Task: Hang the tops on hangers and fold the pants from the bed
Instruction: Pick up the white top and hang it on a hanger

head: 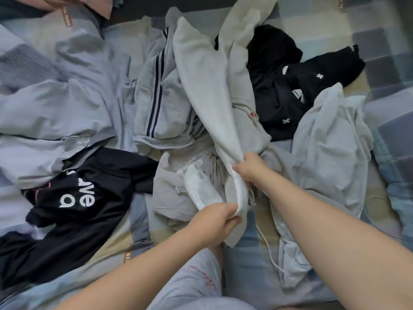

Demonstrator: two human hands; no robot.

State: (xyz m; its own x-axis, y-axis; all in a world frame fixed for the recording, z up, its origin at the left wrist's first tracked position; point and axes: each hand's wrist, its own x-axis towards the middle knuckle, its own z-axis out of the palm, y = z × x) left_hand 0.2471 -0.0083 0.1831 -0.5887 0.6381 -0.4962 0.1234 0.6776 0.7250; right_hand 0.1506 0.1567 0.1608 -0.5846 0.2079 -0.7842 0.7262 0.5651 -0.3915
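A pile of clothes covers the bed [380, 45]. Both hands hold a cream fleece-lined garment [201, 70] that stretches from the pile's far side toward me. My right hand [250, 168] grips its bunched fabric at the middle of the heap. My left hand [215, 222] pinches the same garment's near edge, lower down. Under it lie light grey pants [178, 193] with a drawstring waistband and a grey piece with dark side stripes [156, 97]. No hanger is in view.
A black top with white letters [76, 204] lies at the left, a pale blue top [73, 108] behind it. Black garments [290, 86] sit at the back right, a pale thin garment [330, 142] at the right. My knee in grey pants [194, 285] is at the bottom.
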